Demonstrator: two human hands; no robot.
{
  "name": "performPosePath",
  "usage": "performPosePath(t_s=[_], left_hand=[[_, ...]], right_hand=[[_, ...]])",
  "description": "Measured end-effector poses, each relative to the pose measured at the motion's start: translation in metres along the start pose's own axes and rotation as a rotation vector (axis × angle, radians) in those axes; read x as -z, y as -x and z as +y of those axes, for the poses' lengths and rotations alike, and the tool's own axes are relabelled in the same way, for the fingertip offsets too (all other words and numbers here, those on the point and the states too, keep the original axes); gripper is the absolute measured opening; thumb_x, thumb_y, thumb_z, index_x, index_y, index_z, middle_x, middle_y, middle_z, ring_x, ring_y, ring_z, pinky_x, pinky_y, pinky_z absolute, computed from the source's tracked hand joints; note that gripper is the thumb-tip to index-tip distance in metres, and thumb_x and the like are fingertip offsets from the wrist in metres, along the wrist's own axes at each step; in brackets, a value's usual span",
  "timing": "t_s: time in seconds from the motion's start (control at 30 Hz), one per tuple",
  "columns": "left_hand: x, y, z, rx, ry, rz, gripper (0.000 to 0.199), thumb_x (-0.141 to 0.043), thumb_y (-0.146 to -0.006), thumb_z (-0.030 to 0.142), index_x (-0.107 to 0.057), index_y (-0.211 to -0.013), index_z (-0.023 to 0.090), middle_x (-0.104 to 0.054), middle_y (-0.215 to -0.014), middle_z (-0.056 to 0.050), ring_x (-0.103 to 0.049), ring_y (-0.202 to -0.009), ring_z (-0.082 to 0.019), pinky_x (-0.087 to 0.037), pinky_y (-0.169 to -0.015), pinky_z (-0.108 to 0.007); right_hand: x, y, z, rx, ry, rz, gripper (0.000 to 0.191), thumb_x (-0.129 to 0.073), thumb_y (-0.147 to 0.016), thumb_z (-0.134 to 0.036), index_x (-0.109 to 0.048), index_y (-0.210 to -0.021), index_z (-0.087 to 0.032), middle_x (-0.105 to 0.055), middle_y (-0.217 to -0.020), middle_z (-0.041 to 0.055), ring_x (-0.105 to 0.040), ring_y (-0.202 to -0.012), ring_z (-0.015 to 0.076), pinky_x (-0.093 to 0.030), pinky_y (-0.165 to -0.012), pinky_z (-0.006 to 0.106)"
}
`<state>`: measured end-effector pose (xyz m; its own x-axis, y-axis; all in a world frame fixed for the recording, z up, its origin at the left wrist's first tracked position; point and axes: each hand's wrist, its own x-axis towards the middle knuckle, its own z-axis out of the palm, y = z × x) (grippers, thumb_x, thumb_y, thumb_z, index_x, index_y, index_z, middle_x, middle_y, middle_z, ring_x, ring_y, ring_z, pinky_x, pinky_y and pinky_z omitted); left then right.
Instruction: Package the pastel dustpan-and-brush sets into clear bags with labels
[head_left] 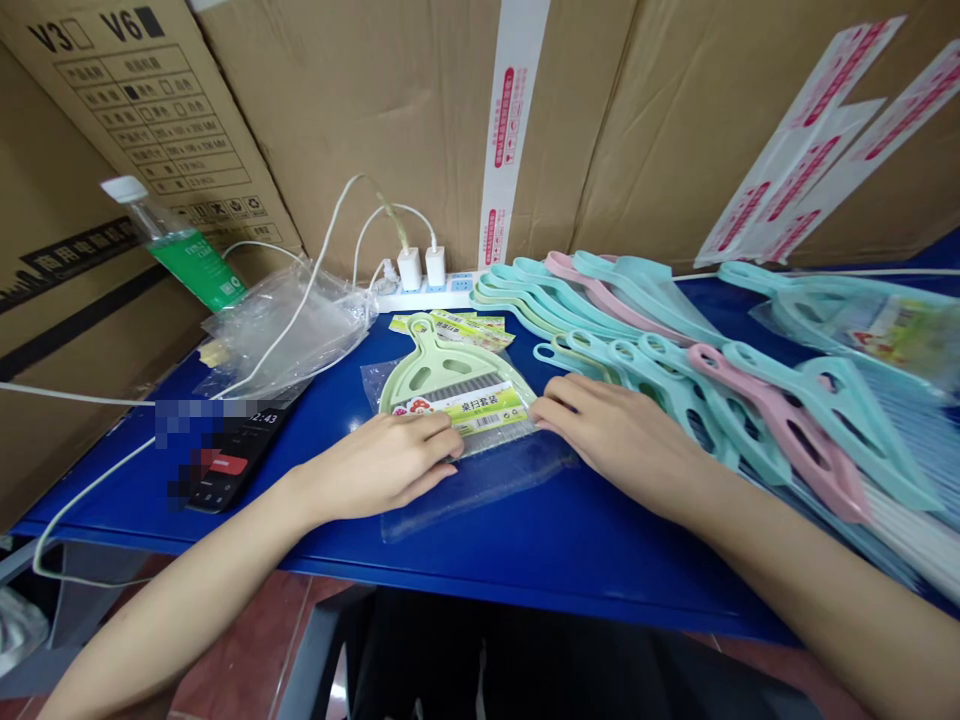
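Observation:
In front of me on the blue table lies a pale green dustpan and brush set [442,365] in a clear plastic bag [442,505]. A printed card [480,405] lies across the bristles inside the bag. My left hand [386,460] rests at the set's lower left, its fingers curled on the bag and over the card's edge. My right hand [600,415] is at the lower right, thumb and fingers pressed together on the bag by the card's end. The bag's loose open-looking end spreads toward me, below both hands.
Turquoise and pink brushes [780,420] and dustpans [600,290] are stacked at right, beside another bagged set [877,320]. Behind lie more cards [457,328] and a power strip [427,297]. Empty bags [292,320], a bottle [184,255] and a phone [236,460] are left.

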<state>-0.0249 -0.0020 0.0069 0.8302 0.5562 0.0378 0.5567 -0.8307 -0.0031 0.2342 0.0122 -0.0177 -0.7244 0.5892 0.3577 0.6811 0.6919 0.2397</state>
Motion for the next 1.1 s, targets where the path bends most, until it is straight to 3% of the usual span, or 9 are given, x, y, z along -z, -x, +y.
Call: performPosePath(t_s=[0.3, 0.7, 1.1], left_hand=[[-0.004, -0.005, 0.005, 0.028, -0.078, 0.047, 0.017, -0.042, -0.099, 0.021, -0.056, -0.090, 0.017, -0.062, -0.080, -0.002, -0.061, -0.064, -0.015, -0.048, -0.059, -0.026], [0.001, -0.006, 0.010, 0.088, -0.123, -0.046, 0.021, -0.037, -0.100, 0.021, -0.052, -0.086, 0.017, -0.063, -0.080, -0.002, -0.062, -0.062, -0.016, -0.048, -0.056, -0.028], [0.008, 0.002, 0.005, 0.037, 0.054, -0.133, 0.010, -0.049, -0.093, 0.018, -0.052, -0.083, 0.019, -0.064, -0.076, 0.000, -0.058, -0.061, -0.015, -0.038, -0.054, -0.027]], right_hand=[[0.000, 0.000, -0.001, 0.043, 0.007, 0.070, 0.031, -0.038, -0.096, -0.009, -0.063, -0.080, -0.017, -0.061, -0.078, 0.0059, -0.058, -0.071, 0.0186, -0.041, -0.058, 0.029], [0.000, -0.002, -0.005, 0.080, -0.065, 0.161, 0.033, -0.038, -0.098, -0.011, -0.063, -0.077, -0.017, -0.062, -0.076, 0.0054, -0.054, -0.070, 0.0189, -0.042, -0.063, 0.030], [0.008, 0.004, -0.007, 0.108, -0.298, 0.009, 0.032, -0.033, -0.098, -0.012, -0.058, -0.077, -0.017, -0.058, -0.077, 0.0052, -0.055, -0.070, 0.0183, -0.043, -0.061, 0.030]])
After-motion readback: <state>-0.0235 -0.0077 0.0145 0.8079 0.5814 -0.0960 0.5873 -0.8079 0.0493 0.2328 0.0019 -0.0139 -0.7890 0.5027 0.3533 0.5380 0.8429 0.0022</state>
